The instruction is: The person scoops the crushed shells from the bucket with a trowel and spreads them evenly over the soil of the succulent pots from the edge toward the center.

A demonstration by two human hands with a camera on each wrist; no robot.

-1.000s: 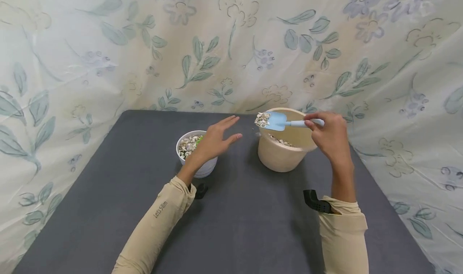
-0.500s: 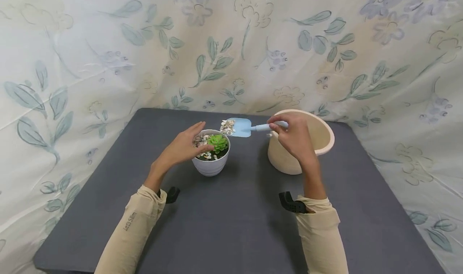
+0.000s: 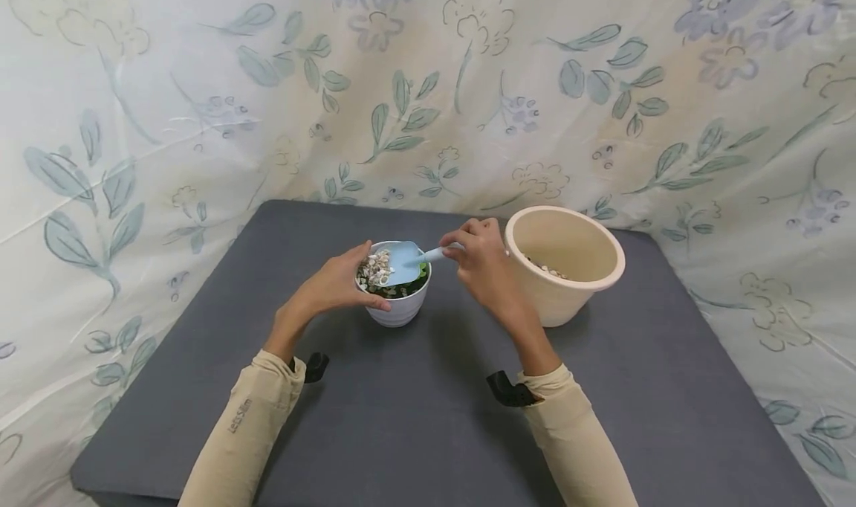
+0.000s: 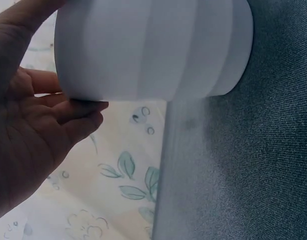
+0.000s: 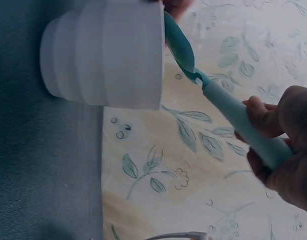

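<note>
My right hand grips the handle of a light blue hand trowel. The trowel's blade tilts over the open top of a white flowerpot. Small pale pebbles lie at the blade's tip and on the dark soil, and the blade covers most of a green succulent. My left hand holds the pot at its left rim, thumb in front and fingers behind. Viewed from the left wrist, several fingers curl at the rim of the ridged pot. In the right wrist view, the trowel handle slants down into my fist.
A cream bucket with some pebbles at its bottom stands right of the pot, just behind my right hand. Both sit on a dark grey cloth-covered table. A floral curtain hangs along the back and sides.
My right hand has carried the loaded trowel left from the bucket to over the pot and tipped it. My left hand has come round the pot's rim.
</note>
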